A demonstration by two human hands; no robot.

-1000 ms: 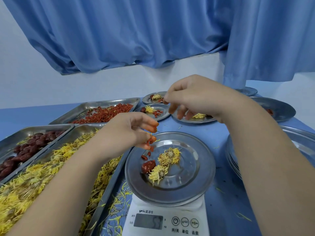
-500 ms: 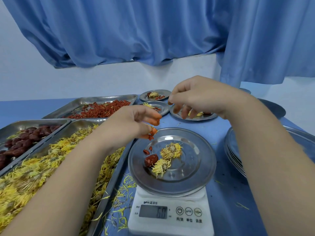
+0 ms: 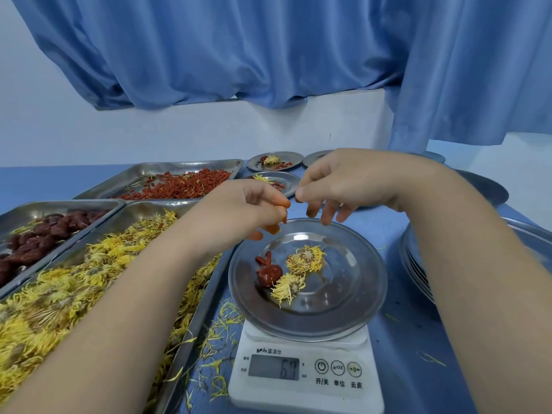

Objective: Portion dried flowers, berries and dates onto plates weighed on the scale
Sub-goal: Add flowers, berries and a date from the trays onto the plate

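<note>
Both hands hung over the plate (image 3: 355, 309): our left hand (image 3: 239, 210) pinched berries (image 3: 271, 228); right hand (image 3: 352, 180) curled, grip we could not tell; trays (image 3: 185, 166) leftward.

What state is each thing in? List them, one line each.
Scale: on, display lit.
Plate: on scale, holding two flowers, a date and berries.
Left hand: grips berries over plate's rim.
Right hand: fingers pinched beside left hand; contents unclear.
Flower tray: heaped.
Berry tray: part filled.
</note>
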